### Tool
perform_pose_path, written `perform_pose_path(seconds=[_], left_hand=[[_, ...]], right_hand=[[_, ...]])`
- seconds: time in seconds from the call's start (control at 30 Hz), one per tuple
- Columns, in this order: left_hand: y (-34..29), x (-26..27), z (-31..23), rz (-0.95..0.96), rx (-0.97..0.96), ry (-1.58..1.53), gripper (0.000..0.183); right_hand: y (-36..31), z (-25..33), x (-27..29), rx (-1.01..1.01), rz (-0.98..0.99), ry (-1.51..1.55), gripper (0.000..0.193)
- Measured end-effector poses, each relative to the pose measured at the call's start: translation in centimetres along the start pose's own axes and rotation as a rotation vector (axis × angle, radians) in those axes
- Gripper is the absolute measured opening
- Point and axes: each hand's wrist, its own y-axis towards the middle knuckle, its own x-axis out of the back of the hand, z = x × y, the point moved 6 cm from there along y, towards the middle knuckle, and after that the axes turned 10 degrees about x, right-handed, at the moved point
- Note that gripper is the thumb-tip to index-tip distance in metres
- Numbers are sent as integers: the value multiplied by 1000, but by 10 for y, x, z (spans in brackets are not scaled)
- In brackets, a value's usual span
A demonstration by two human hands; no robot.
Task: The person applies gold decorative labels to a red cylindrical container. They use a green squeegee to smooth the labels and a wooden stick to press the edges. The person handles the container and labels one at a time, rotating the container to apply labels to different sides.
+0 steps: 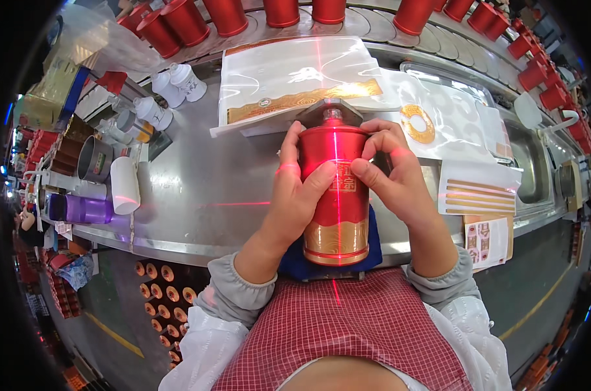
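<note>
A red bottle (349, 215) with a gold wavy band round its base and a small gold emblem on its front lies tilted toward me, over a blue cloth-like pad (375, 244). My left hand (294, 186) curls round its left side, with the thumb pressed flat beside the emblem. My right hand (399, 176) holds the upper right side, its thumb and bent index finger close together at the emblem's edge. Whether a thin label sits between those fingertips I cannot make out. A red laser cross falls on the bottle and both hands. Behind the neck stands a dark angular metal piece (347, 112).
Label sheets (289, 72) with a gold wavy strip lie behind the bottle. To the right are a sheet with a round gold label (416, 124), gold strips (481, 197) and a sink (527, 169). Red bottles (227, 16) line a conveyor. White bottles (188, 81) and a paper roll (124, 186) stand left.
</note>
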Motion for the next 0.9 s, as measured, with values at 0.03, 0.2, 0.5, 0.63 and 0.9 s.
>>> perform_pose_path(seconds=[0.03,0.2,0.5,0.63,0.9], left_hand=[[0,0,1,9,-5,-3,86],[-1,0,5,79,-1,-93,93],[-4,-6,2,88,38,-89,97],[-6,-7,0,95,40,-97,97],[-5,-6,2,85,20,-79,96]], right_hand=[[-2,-4,0,-27,-15,50,25],[-3,0,-1,-71,-20,95,28],[-6,-13,-3,-52,-58,126,29],[-6,-7,-2,-80,-59,179,26],[-5,-7,-2,-11,-49,83,28]])
